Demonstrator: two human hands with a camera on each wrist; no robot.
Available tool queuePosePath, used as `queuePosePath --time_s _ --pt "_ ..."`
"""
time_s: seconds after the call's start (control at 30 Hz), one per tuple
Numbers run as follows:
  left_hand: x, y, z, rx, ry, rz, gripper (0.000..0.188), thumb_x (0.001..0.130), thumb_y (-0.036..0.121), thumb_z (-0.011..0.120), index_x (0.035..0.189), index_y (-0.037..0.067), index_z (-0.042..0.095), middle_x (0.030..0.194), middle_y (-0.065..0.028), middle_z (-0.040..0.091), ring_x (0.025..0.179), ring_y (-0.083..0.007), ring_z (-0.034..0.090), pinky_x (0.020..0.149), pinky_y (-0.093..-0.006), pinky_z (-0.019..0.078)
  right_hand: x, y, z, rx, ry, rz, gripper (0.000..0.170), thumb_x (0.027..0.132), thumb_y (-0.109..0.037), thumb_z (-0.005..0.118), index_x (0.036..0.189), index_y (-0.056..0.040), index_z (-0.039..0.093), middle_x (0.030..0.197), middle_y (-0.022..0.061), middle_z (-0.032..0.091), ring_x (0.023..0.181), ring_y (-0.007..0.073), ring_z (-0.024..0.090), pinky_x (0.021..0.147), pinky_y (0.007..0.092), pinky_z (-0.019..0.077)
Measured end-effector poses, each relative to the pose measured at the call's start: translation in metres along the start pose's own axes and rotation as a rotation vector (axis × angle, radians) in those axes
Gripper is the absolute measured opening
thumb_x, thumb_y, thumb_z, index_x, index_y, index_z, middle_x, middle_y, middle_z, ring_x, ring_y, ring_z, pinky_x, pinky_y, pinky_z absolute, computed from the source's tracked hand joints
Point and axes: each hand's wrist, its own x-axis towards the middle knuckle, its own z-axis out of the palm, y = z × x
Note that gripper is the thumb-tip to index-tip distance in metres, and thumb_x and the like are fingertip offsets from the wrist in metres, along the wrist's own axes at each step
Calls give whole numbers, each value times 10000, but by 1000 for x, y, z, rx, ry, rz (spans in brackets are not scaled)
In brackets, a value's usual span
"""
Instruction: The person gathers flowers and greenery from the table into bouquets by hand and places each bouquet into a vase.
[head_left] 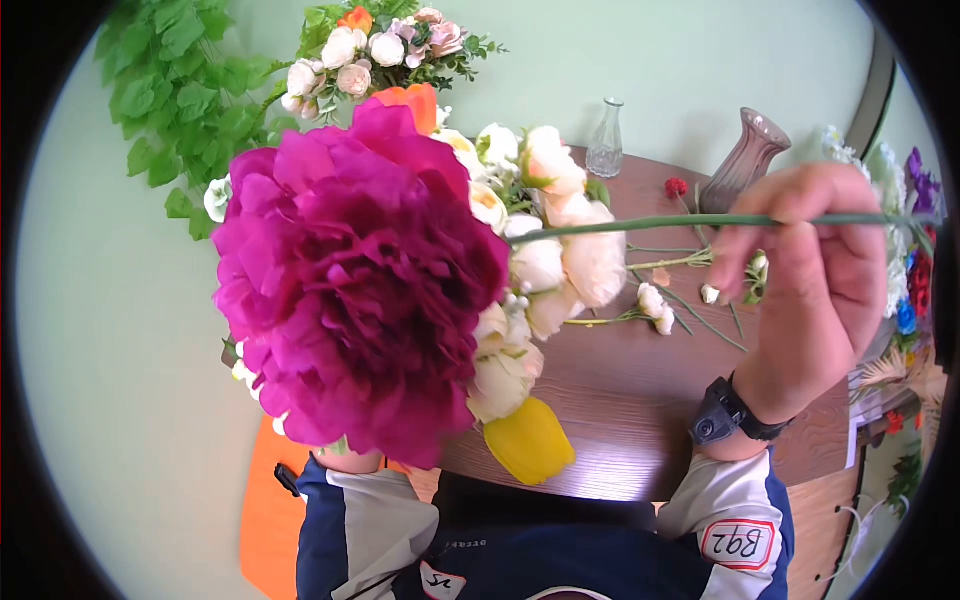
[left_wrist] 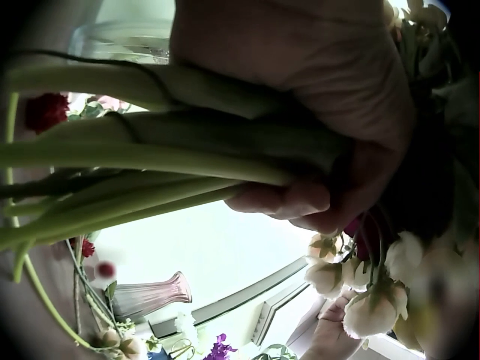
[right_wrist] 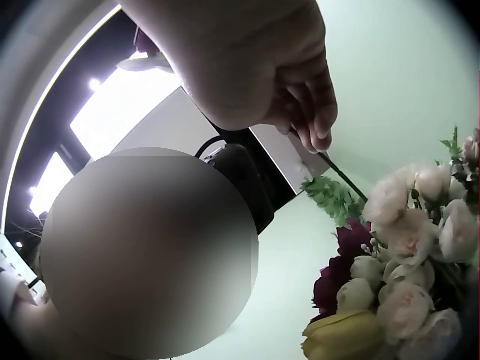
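A large magenta peony (head_left: 360,280) fills the head view's left half. Its long green stem (head_left: 660,223) runs right to my right hand (head_left: 815,270), which pinches it between thumb and fingers. Behind the peony is a bouquet of cream and pale pink roses (head_left: 590,255) with a yellow tulip (head_left: 530,440) at its lower edge. My left hand (left_wrist: 330,90) grips a thick bundle of green stems (left_wrist: 112,150) just below the flower heads, as the left wrist view shows. In the head view the blooms hide that hand.
On the brown table (head_left: 620,380) stand a small clear glass vase (head_left: 604,145) and a mauve fluted vase (head_left: 745,160). Loose cut stems with small white roses (head_left: 655,308) lie between them and me. Another flower arrangement (head_left: 385,50) and hanging green leaves (head_left: 165,90) are at the back left.
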Motion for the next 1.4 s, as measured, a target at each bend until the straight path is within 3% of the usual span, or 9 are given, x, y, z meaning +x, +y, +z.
queuePosePath --time_s 0.27,0.37,0.5,0.63,0.8,1.03,1.1,1.2,1.4 --pt "4 -3 3 32 35 -26 207 877 277 490 831 76 465 559 -9 418 410 -113 383 404 -234 327 2 -1 26 208 3 413 82 849 -39 517 878 37 502 623 71 541 470 74 451 423 178 341" --pt "6 -4 4 42 47 -33 207 876 276 492 833 76 466 561 -10 421 411 -114 385 406 -235 328 0 11 22 -70 37 132 65 843 -8 524 888 39 521 650 42 532 487 53 433 428 170 312" --pt "5 -6 5 52 74 -35 206 874 276 494 835 75 467 563 -11 424 412 -115 387 407 -235 330 -4 9 21 -195 135 26 73 842 5 525 903 46 525 727 57 548 493 53 430 436 174 308" --pt "4 -7 6 64 100 -37 205 872 275 496 837 75 469 566 -12 428 414 -116 390 408 -235 332 -2 6 21 -137 87 104 70 823 33 525 889 54 536 735 59 555 506 58 450 442 175 324" --pt "1 -3 5 94 137 -35 205 870 275 498 839 74 470 569 -14 432 415 -118 392 410 -236 334 -3 24 24 -168 -327 310 102 713 93 575 772 29 629 652 6 575 477 25 440 449 166 305" --pt "0 -7 8 110 184 -39 204 867 274 502 843 73 473 573 -16 437 417 -120 396 413 -237 337 1 31 21 -144 -349 298 92 732 43 606 820 29 630 726 12 595 518 17 448 462 168 297" --pt "-2 -8 8 115 201 -39 204 866 274 503 844 73 473 574 -16 439 418 -121 397 413 -237 338 5 27 20 52 -3 154 109 776 -14 598 875 26 618 817 45 615 544 33 462 469 168 320" --pt "-6 -10 8 119 229 -38 204 864 274 505 846 72 474 576 -17 442 419 -122 399 415 -237 339 0 24 13 82 78 129 104 808 -3 566 901 30 598 845 109 622 547 89 486 475 196 383" --pt "-7 -14 12 136 272 -40 204 862 273 508 849 72 476 579 -19 447 421 -124 403 417 -238 342 -4 27 2 -290 -119 102 119 765 50 585 884 40 592 788 136 621 561 109 493 488 206 392"
